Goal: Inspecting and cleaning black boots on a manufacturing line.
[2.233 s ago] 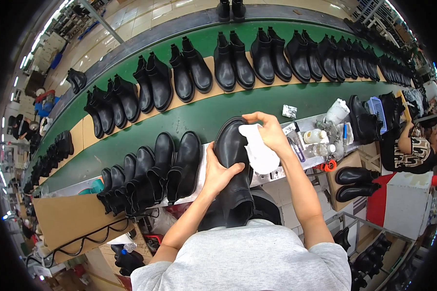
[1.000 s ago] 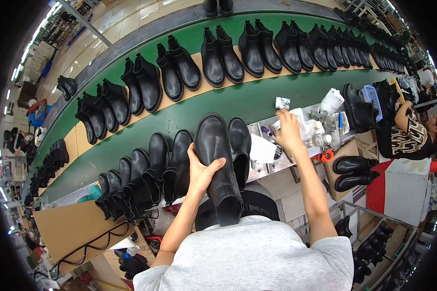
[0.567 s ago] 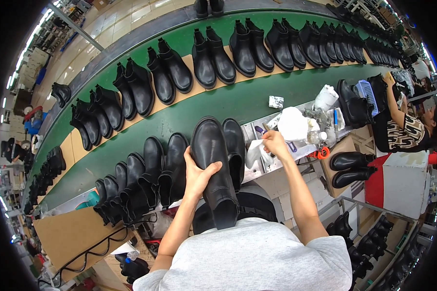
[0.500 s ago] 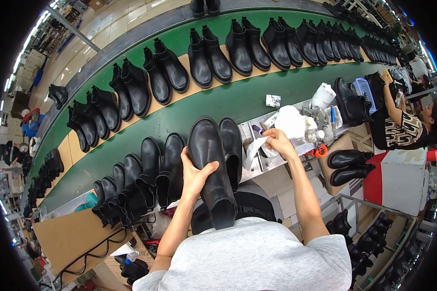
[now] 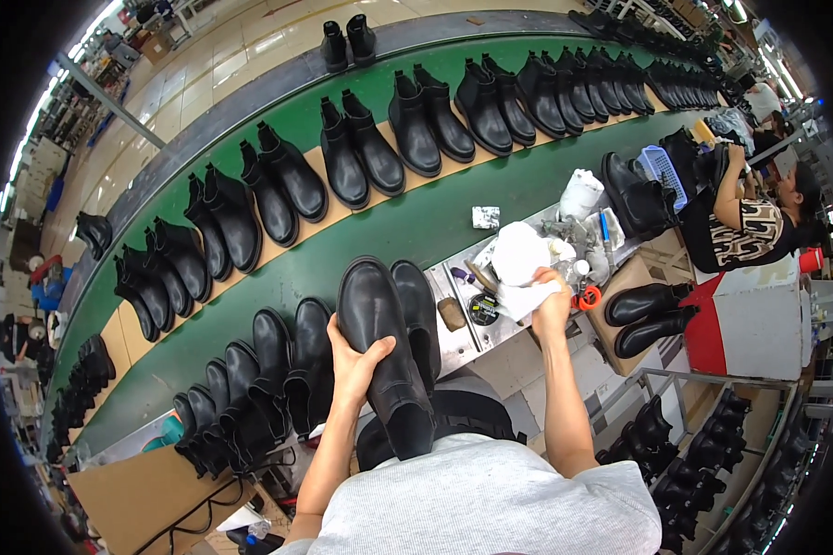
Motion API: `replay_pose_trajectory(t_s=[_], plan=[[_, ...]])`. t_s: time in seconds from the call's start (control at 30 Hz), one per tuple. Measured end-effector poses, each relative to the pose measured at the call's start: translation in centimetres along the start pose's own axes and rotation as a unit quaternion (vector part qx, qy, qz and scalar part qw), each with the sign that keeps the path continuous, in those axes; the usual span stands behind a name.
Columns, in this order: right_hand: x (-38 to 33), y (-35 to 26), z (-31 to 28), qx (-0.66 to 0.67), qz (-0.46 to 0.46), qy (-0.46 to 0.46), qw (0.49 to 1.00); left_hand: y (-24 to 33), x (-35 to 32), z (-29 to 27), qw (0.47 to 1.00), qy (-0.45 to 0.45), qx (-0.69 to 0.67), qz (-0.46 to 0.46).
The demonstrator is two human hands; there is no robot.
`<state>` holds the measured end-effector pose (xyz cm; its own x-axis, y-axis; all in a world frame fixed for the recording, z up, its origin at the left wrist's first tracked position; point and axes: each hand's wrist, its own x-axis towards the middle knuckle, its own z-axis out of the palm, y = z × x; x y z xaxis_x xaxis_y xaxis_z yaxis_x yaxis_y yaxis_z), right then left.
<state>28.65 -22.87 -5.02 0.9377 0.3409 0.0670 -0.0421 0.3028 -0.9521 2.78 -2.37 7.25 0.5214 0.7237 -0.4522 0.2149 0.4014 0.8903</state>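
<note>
To the left of the holding hand, a row of black boots (image 5: pixel 250 388) stands toe-up along the near edge of the green belt (image 5: pixel 407 227), the closest of them just beside the wrist. The left hand (image 5: pixel 356 356) clasps a black boot (image 5: pixel 379 347) from its left side, thumb across the front and fingers wrapped round behind, so the boot's toe rises above the hand and its shaft runs down below it toward the person's grey shirt (image 5: pixel 491 509). A second boot (image 5: pixel 421 314) lies touching the held one on its right. Further right, past a small tin (image 5: pixel 481 308) on the metal work tray (image 5: pixel 458 342), the right hand (image 5: pixel 551 310) is closed on a white cloth (image 5: pixel 518 268), which bunches up above and to the left of the fingers. Just right of that hand lie red-handled scissors (image 5: pixel 588 298), and beyond them a pair of boots (image 5: pixel 648 319) rests on a cardboard box. At the far right another person (image 5: pixel 745 217) works at the belt.
</note>
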Motion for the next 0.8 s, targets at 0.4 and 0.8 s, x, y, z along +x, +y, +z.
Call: replay_pose_trajectory(t_s=[0.4,0.8], plan=[[1.0,6.1,-2.2,-0.392,-0.065,-0.02,0.918,0.0,0.3,0.4,1.0,-0.003,0.024,-0.006],[9.7,2.7,-3.0,0.006,0.158,0.114,0.981,-0.7,0.4,-0.4,0.999,0.011,0.017,0.027]])
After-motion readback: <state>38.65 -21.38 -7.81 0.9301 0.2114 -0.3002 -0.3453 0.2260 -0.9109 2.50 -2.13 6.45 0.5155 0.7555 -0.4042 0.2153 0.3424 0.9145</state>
